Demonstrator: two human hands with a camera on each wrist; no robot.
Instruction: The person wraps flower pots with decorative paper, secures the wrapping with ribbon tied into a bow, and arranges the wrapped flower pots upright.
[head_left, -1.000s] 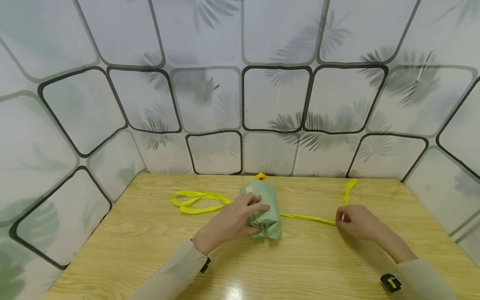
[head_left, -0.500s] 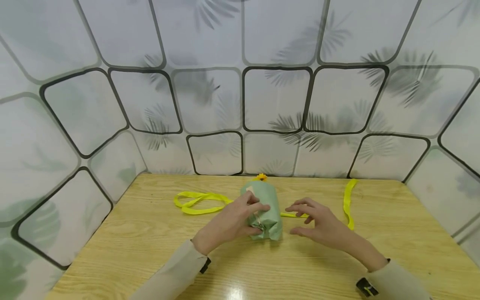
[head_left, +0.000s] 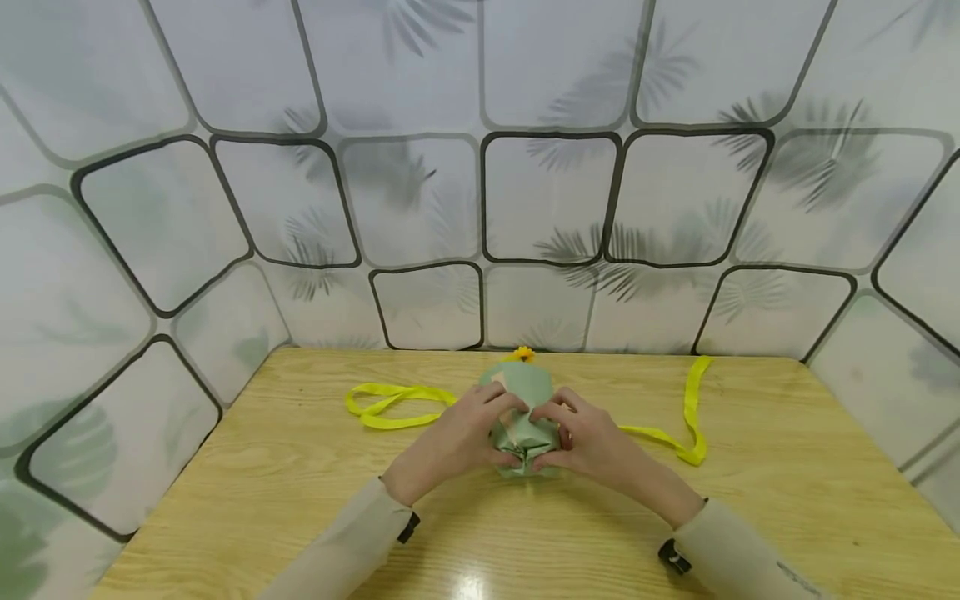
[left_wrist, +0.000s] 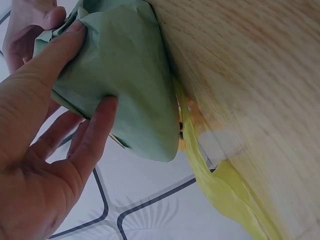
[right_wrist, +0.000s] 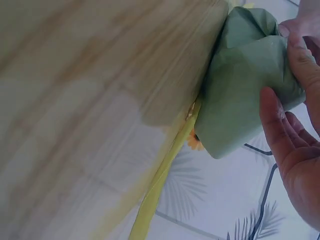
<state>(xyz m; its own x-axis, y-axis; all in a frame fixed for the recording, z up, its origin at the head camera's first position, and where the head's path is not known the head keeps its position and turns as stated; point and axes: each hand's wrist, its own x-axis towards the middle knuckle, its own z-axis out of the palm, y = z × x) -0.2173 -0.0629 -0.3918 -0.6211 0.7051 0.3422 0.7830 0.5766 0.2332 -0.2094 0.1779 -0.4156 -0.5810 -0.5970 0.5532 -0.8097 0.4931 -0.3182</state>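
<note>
A package wrapped in green paper (head_left: pixel 528 382) lies on the wooden table, its folded end toward me. My left hand (head_left: pixel 467 432) holds its left side, thumb at the creased end and fingers over the top. From the other side my right hand (head_left: pixel 592 437) grips it the same way, the two thumbs close together at the fold. Yellow ribbon (head_left: pixel 695 408) runs under the package and comes out on both sides. In the left wrist view the ribbon (left_wrist: pixel 200 170) passes right beside the green paper (left_wrist: pixel 130 70); the right wrist view shows the paper's other side (right_wrist: pixel 232 95).
An orange flower (head_left: pixel 523 354) shows just beyond the package near the table's back edge. To the left, the ribbon lies in a loose loop (head_left: pixel 397 423). A patterned curtain-like wall (head_left: pixel 555 200) surrounds the table (head_left: pixel 300 483) at the back and sides.
My right hand has let go of the ribbon at the right and moved left onto the package. The ribbon there now lies bent on the table. The left hand stays on the package.
</note>
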